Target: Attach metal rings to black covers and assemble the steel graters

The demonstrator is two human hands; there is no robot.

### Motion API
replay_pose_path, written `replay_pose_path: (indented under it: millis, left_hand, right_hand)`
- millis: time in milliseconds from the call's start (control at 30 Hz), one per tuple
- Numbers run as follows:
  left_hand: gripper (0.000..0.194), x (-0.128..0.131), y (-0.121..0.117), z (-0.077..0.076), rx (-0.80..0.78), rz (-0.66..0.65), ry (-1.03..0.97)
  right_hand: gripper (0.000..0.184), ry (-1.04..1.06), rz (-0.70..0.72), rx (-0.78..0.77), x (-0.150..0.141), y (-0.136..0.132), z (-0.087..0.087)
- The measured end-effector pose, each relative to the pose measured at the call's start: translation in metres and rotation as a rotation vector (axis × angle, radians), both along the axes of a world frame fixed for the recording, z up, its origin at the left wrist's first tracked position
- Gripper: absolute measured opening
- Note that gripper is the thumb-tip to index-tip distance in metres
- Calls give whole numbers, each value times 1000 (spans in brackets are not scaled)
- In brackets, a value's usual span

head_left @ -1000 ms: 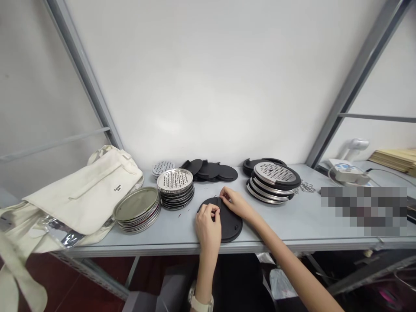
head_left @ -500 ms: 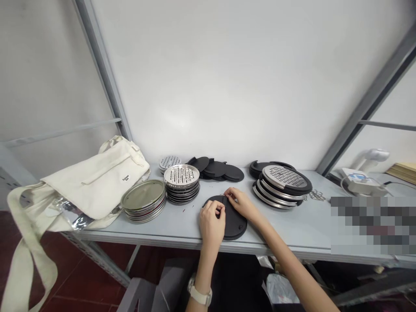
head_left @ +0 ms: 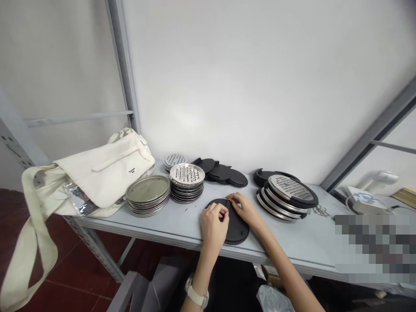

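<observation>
A flat black round piece [head_left: 236,229] with a small knob near its front right edge lies close to the table's front edge. On its left side rests my left hand [head_left: 214,226], fingers curled and thumb against the fingertips; whatever is between them is too small to name. My right hand [head_left: 243,209] reaches over the far right of the piece, its fingertips pressed together at a tiny shiny metal bit [head_left: 225,198] on the far edge. The fingertips partly cover this metal bit, and its kind is unclear.
To the left stand a stack of plain metal discs [head_left: 147,190], a stack of perforated metal discs [head_left: 187,174] and a cream bag [head_left: 110,169]. Black round pieces [head_left: 221,171] lie behind. Stacked black-and-metal assemblies [head_left: 289,190] and wire pieces [head_left: 320,211] are at right.
The view has shifted and tilted slightly, so the table's things appear a little further right. Both hands stay at the black piece with nearly the same finger positions.
</observation>
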State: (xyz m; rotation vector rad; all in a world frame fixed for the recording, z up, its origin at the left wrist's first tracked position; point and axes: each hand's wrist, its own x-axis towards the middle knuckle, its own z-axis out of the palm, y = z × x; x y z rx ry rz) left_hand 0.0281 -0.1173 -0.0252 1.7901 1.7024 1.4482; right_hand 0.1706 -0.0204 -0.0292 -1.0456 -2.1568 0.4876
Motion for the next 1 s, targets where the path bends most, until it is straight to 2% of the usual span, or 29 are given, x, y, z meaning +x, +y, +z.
replay_pose_path:
  millis: [200,400,667,1000]
  left_hand:
    - [12,1,0,1,0,8,25]
    - [13,1,-1,2,4,11,28]
    - [11,1,1,3,-1,13,33]
    - [12,2,1,2,8,12,56]
  right_hand:
    - [21,33,-22,-22,0,-1,0]
    - [20,50,-61,-44,1,6,-10]
    - [14,83,-139,8,1,9,-15]
    - [9,143,-3,61,-1,3,-1]
